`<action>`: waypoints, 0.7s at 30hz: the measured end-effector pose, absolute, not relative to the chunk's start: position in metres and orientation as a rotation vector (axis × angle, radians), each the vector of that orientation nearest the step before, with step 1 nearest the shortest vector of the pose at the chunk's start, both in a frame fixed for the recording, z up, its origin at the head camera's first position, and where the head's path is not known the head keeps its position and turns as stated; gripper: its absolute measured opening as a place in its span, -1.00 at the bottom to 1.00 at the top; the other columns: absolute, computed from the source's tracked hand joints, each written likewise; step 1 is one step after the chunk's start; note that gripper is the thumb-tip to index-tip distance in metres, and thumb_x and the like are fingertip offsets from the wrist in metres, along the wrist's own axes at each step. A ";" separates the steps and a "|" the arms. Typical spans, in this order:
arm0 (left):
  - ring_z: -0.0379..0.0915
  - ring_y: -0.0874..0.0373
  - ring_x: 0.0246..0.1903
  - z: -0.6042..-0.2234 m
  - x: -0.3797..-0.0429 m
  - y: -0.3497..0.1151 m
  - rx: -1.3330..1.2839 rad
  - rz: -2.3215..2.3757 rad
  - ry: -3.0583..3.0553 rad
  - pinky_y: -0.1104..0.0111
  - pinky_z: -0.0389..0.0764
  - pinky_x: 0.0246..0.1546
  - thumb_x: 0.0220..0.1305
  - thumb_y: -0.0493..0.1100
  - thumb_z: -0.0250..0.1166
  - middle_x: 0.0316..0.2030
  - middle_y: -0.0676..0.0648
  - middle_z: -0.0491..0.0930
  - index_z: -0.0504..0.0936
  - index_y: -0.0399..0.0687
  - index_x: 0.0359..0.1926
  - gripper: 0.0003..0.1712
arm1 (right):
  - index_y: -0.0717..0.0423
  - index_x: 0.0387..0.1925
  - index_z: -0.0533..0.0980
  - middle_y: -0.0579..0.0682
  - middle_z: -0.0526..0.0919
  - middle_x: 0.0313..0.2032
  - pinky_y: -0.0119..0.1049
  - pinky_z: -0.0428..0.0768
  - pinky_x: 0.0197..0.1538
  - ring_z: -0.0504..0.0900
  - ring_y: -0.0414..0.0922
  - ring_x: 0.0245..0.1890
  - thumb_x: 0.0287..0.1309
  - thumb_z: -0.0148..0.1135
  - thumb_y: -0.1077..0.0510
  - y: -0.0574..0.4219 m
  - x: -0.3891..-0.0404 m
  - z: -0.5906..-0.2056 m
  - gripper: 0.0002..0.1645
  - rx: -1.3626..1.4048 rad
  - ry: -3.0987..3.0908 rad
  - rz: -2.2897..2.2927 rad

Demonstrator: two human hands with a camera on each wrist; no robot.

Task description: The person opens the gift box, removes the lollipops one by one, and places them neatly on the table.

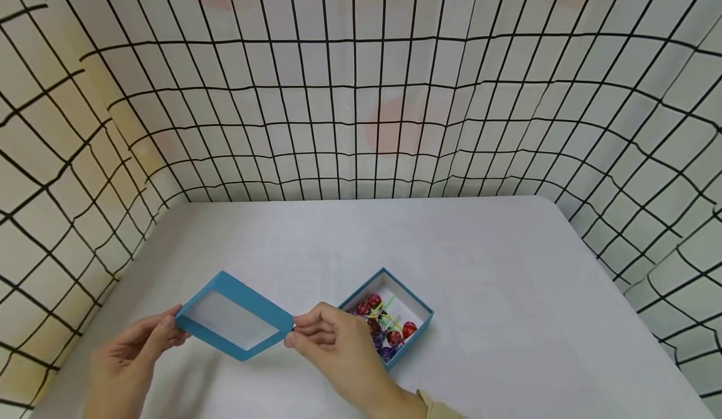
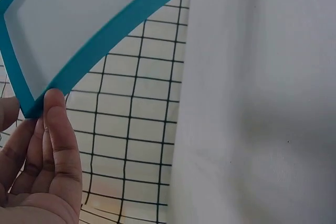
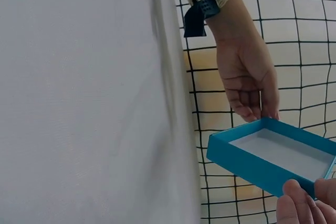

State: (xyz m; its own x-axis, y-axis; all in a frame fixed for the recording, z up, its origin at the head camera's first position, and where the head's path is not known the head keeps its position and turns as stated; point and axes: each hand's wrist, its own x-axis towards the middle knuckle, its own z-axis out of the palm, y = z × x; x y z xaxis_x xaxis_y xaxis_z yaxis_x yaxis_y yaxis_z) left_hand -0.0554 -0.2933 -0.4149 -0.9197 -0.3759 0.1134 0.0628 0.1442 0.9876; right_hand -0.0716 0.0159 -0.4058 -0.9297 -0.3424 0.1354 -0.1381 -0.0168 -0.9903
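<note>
From my end I have the blue lid (image 1: 256, 301) up off the table (image 1: 507, 281), tipped and hanging to the left of the open box (image 1: 407, 311), with a shadow on the cloth below it. Fingers are clamped at both ends: my left hand (image 1: 134, 350) pinches the left corner between thumb and fingertips, and my right hand (image 1: 344, 350) pinches the corner opposite, its forearm passing close to the box. The box sits on the table, partly hidden behind that right hand, with red and purple sweets (image 1: 409, 329) heaped toward its near end. I judge the lid to be card, very light, so weight should be no trouble — shape is the worry. The folded rim looks stiff along its length, but a hard squeeze at a corner could crease it or work a seam loose. The pale panel in the middle seems the weak part; I can't tell how thin it is, so I'd keep my fingers off it. The blue surface looks smooth and might slide a little under a loose pinch. Best hold, to my mind, is right at the rim walls by two opposite corners — firm enough to steady it, soft enough not to bow it.
</note>
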 end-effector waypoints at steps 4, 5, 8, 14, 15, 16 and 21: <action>0.80 0.15 -0.39 -0.414 -0.057 -0.295 0.332 -1.827 -2.105 0.47 0.82 -0.27 0.50 -0.25 0.37 -0.25 0.11 0.86 0.79 -0.35 0.05 -0.75 | 0.18 -0.08 0.70 0.11 0.88 -0.16 -0.44 0.82 -0.08 0.89 -0.09 -0.15 0.40 0.45 0.17 0.014 -0.073 -0.407 -0.83 -0.528 2.083 -2.093; 0.80 0.15 -0.39 -0.414 -0.057 -0.296 0.340 -1.838 -2.103 0.46 0.82 -0.27 0.50 -0.25 0.38 -0.25 0.12 0.86 0.79 -0.34 0.03 -0.76 | 0.20 -0.08 0.70 0.12 0.88 -0.16 -0.43 0.82 -0.07 0.89 -0.08 -0.15 0.41 0.43 0.19 0.014 -0.073 -0.408 -0.84 -0.529 2.077 -2.098; 0.79 0.15 -0.40 -0.414 -0.059 -0.297 0.365 -1.874 -2.089 0.45 0.82 -0.27 0.48 -0.25 0.40 -0.25 0.12 0.86 0.81 -0.34 0.00 -0.78 | 0.22 -0.07 0.70 0.13 0.88 -0.16 -0.44 0.81 -0.06 0.89 -0.15 -0.15 0.43 0.41 0.19 0.013 -0.073 -0.410 -0.83 -0.522 2.078 -2.097; 0.79 0.15 -0.40 -0.417 -0.062 -0.298 0.432 -1.885 -2.122 0.40 0.83 -0.30 0.45 -0.22 0.44 -0.34 0.09 0.84 0.82 -0.34 -0.04 -0.76 | 0.18 0.01 0.74 0.07 0.88 -0.11 -0.50 0.78 -0.04 0.87 -0.19 -0.12 0.42 0.44 0.09 0.011 -0.068 -0.414 -0.73 -0.481 2.102 -2.068; 0.78 0.15 -0.41 -0.417 -0.063 -0.298 0.451 -1.873 -2.140 0.40 0.83 -0.31 0.45 -0.20 0.44 -0.36 0.09 0.84 0.82 -0.33 -0.05 -0.76 | 0.18 0.03 0.74 0.06 0.88 -0.10 -0.50 0.78 -0.04 0.87 -0.20 -0.11 0.42 0.44 0.08 0.011 -0.067 -0.414 -0.71 -0.480 2.100 -2.065; 0.78 0.16 -0.41 -0.418 -0.064 -0.298 0.470 -1.853 -2.166 0.39 0.83 -0.32 0.45 -0.18 0.45 -0.37 0.10 0.83 0.82 -0.33 -0.06 -0.74 | 0.19 0.05 0.74 0.08 0.87 -0.08 -0.49 0.78 -0.02 0.87 -0.20 -0.09 0.42 0.43 0.08 0.011 -0.067 -0.415 -0.69 -0.480 2.095 -2.063; 0.79 0.19 -0.41 -0.420 -0.069 -0.298 0.540 -1.776 -2.290 0.39 0.84 -0.31 0.46 -0.08 0.44 -0.42 0.13 0.81 0.81 -0.35 -0.09 -0.66 | 0.27 0.22 0.66 0.19 0.83 0.03 -0.45 0.78 0.06 0.84 -0.18 0.02 0.47 0.37 0.10 0.012 -0.066 -0.417 -0.58 -0.457 2.015 -2.053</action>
